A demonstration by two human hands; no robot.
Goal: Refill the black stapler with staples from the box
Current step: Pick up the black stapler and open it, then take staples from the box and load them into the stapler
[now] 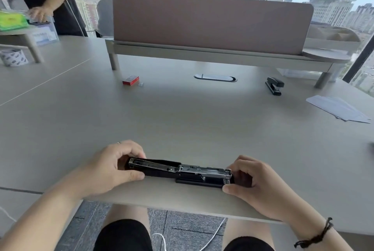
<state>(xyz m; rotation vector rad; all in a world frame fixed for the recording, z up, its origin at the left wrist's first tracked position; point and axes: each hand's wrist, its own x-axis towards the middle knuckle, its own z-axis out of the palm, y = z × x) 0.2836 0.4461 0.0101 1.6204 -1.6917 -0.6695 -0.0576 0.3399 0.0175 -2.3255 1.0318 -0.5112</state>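
A black stapler [180,171] lies unfolded flat near the front edge of the grey table [182,119], its metal staple channel facing up. My left hand [113,167] grips its left end between thumb and fingers. My right hand [249,180] grips its right end. Far back on the left lies a small red staple box [130,80], with a short strip of loose staples [141,84] just to its right. Both hands are well apart from the box.
A second black stapler [274,85], closed, sits at the back right. White paper sheets [340,109] lie at the right edge. A pink divider screen [210,22] on a raised shelf spans the back. A tape roll [14,57] and another person's hand [39,14] are at far left.
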